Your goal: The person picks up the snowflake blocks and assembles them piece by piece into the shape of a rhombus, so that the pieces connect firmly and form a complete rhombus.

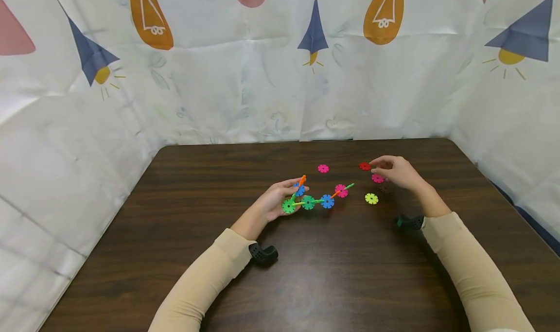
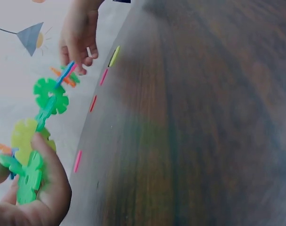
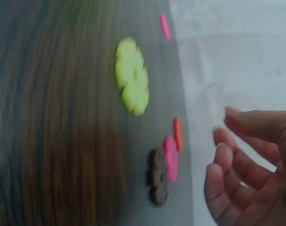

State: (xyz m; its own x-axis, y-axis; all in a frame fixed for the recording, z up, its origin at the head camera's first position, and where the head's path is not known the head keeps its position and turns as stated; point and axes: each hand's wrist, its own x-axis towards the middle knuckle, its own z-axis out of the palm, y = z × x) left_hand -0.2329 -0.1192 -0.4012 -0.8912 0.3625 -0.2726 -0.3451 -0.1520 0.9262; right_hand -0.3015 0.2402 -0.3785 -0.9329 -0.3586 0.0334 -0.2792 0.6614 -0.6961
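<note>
A chain of notched plastic discs (image 1: 308, 202), linked edge to edge in green, blue, pink, orange and yellow, hangs out to the right from my left hand (image 1: 270, 203). The thumb and fingers of that hand grip its green and blue end, as the left wrist view also shows. My right hand (image 1: 400, 172) is above the table's right side, near a red disc (image 1: 364, 166) and a pink disc (image 1: 377, 178). Its fingers are loosely bent and, in the right wrist view, hold nothing. A dark brown disc (image 3: 158, 176) lies beside the pink one, partly in shadow.
A yellow-green disc (image 1: 371, 199) lies nearer to me, and another pink disc (image 1: 323, 168) lies farther back. The dark wooden table (image 1: 175, 264) ends at a hanging white cloth (image 1: 271, 98) printed with lamps. Black straps (image 1: 264, 254) sit at both wrists.
</note>
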